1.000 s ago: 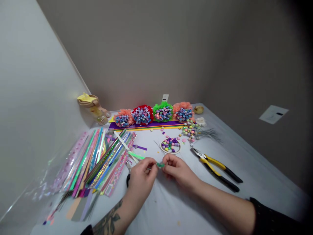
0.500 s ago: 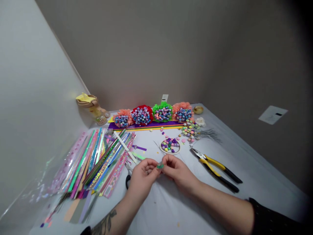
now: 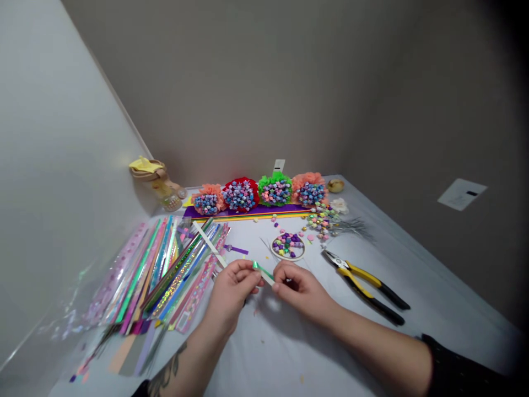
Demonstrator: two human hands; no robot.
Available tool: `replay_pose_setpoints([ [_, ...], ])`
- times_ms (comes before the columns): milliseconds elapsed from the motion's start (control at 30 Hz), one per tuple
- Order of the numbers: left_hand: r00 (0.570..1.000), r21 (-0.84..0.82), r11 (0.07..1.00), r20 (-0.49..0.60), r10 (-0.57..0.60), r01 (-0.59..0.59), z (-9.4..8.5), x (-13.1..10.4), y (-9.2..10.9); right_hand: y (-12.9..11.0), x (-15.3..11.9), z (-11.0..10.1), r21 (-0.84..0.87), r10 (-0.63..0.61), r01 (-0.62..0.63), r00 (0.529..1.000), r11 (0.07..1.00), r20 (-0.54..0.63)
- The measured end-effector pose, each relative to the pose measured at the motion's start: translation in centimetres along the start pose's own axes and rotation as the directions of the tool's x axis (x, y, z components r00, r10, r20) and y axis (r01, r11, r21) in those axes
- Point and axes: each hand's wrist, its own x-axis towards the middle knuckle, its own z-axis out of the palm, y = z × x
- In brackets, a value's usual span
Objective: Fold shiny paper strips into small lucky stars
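Green paper strip pinched between left hand and right hand, above table.

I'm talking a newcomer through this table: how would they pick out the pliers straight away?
Start at the row of paper bouquets along the back wall, then come forward past the round dish of stars. Just right of it lie the pliers, the only tool there with yellow-and-black handles.

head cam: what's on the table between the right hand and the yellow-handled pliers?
Nothing: the head view shows bare grey table between the right hand and the pliers. The round dish of paper stars sits farther back, off that line.
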Motion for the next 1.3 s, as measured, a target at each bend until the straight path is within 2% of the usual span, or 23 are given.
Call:
replay_pose_setpoints([
  [133, 0.999, 0.021, 1.0, -0.038, 0.013, -0.012, 0.0, 0.0, 0.3, 0.4, -0.2, 0.2, 0.095, 0.123, -0.129, 0.99, 0.987, 0.069],
  [200, 0.998, 0.026, 1.0, -0.062, 0.014, -0.012, 0.0, 0.1, 0.3, 0.4, -0.4, 0.3, 0.135, 0.112, -0.122, 0.991, 0.983, 0.073],
  [267, 0.997, 0.032, 0.999, -0.07, 0.017, -0.015, -0.2, 0.4, 0.2, 0.2, -0.6, 0.2, 0.122, 0.039, -0.05, 0.995, 0.991, 0.096],
  [333, 0.997, 0.039, 0.999, -0.072, 0.02, -0.018, -0.4, 0.7, 0.1, -0.3, -0.8, 0.1, 0.063, -0.079, 0.069, 0.982, 0.996, 0.17],
  [400, 0.996, 0.05, 0.998, -0.085, 0.03, -0.025, -0.8, 1.2, 0.0, -0.7, -0.9, 0.0, 0.012, -0.225, 0.229, 0.948, 0.973, 0.225],
  [500, 0.989, 0.101, 0.993, -0.125, 0.078, -0.065, -1.3, 1.9, -0.2, -0.9, -1.0, 0.1, -0.031, -0.426, 0.443, 0.877, 0.896, 0.222],
  [567, 0.98, 0.174, 0.978, -0.142, 0.14, -0.114, -1.7, 2.2, -0.2, -1.0, -1.0, 0.1, -0.039, -0.494, 0.512, 0.844, 0.858, 0.208],
  [633, 0.968, 0.263, 0.951, -0.147, 0.205, -0.162, -1.9, 2.4, -0.1, -1.1, -1.1, 0.0, -0.012, -0.499, 0.512, 0.842, 0.859, 0.205],
  [800, 0.938, 0.441, 0.869, -0.141, 0.316, -0.226, -2.0, 2.7, -0.1, -1.6, -1.4, -0.4, 0.129, -0.455, 0.437, 0.861, 0.89, 0.225],
  [900, 0.904, 0.571, 0.77, -0.108, 0.413, -0.284, -1.8, 2.8, -0.5, -1.4, -1.3, -0.5, 0.141, -0.401, 0.379, 0.894, 0.915, 0.201],
  [1000, 0.872, 0.645, 0.691, -0.074, 0.484, -0.328, -1.6, 2.9, -1.1, -0.9, -0.8, -0.6, 0.113, -0.322, 0.31, 0.94, 0.944, 0.114],
  [1100, 0.877, 0.665, 0.673, -0.055, 0.477, -0.324, -1.4, 3.2, -1.4, -0.2, -0.2, -0.5, 0.094, -0.218, 0.217, 0.976, 0.972, 0.007],
  [1133, 0.887, 0.675, 0.67, -0.05, 0.459, -0.309, -1.4, 3.4, -1.5, 0.1, 0.0, -0.4, 0.118, -0.148, 0.146, 0.989, 0.982, 0.005],
  [1200, 0.91, 0.691, 0.671, -0.045, 0.411, -0.269, -1.4, 4.0, -1.4, 0.7, 0.3, 0.0, 0.217, 0.063, -0.075, 0.996, 0.973, 0.065],
  [1267, 0.925, 0.692, 0.679, -0.041, 0.377, -0.246, -1.5, 4.3, -1.4, 1.1, 0.5, 0.4, 0.322, 0.277, -0.31, 0.95, 0.894, 0.147],
  [1300, 0.926, 0.686, 0.684, -0.039, 0.375, -0.248, -1.6, 4.4, -1.4, 1.3, 0.6, 0.5, 0.362, 0.349, -0.39, 0.921, 0.847, 0.176],
])
